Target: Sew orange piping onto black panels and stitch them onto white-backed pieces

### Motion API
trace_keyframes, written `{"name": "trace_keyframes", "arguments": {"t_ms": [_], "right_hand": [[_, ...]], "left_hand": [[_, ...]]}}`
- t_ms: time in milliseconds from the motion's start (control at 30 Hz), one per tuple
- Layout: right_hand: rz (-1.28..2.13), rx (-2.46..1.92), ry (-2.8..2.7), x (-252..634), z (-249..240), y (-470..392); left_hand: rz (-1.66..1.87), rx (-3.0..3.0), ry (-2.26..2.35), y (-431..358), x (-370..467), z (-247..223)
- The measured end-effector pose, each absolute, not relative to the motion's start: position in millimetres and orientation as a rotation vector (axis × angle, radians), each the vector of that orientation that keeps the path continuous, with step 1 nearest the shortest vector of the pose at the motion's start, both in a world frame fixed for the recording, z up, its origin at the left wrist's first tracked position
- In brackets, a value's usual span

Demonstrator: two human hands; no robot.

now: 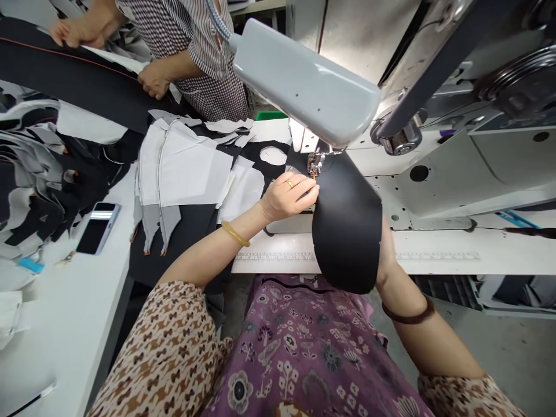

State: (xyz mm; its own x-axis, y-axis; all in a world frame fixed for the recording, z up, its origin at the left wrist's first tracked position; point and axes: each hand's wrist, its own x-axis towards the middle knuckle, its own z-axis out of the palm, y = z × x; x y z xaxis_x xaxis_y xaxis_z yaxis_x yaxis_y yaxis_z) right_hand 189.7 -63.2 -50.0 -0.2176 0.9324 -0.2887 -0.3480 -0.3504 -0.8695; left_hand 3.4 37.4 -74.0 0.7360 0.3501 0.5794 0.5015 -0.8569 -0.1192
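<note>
A black panel [347,226] with a rounded lower end runs from under the sewing machine's presser foot [314,164] over the table's front edge. My left hand [290,196] is closed just left of the foot, fingertips pinched at the panel's left edge beside a small orange strip [314,175]. My right hand [386,252] holds the panel's right edge from beneath; its fingers are mostly hidden behind the panel. Black fabric with an oval opening [256,152] lies left of the foot.
A grey lamp housing [304,81] hangs over the needle area. White and grey cut pieces [186,165] are stacked at the left. On the left table [56,301] lies a phone [98,228]. Another person's hands [156,78] hold a long black piece at the upper left.
</note>
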Motion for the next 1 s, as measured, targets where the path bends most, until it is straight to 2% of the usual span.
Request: {"name": "trace_keyframes", "arguments": {"t_ms": [333, 1000], "right_hand": [[1.238, -1.212, -0.61, 188.4, -69.3, -61.6], [1.262, -1.283, -0.679, 197.8, -65.8, -19.9]], "left_hand": [[-0.705, -2.741, -0.659, 36.9, -1.7, -69.8], [-0.672, -2.699, -0.775, 40.4, 4.8, -68.2]]}}
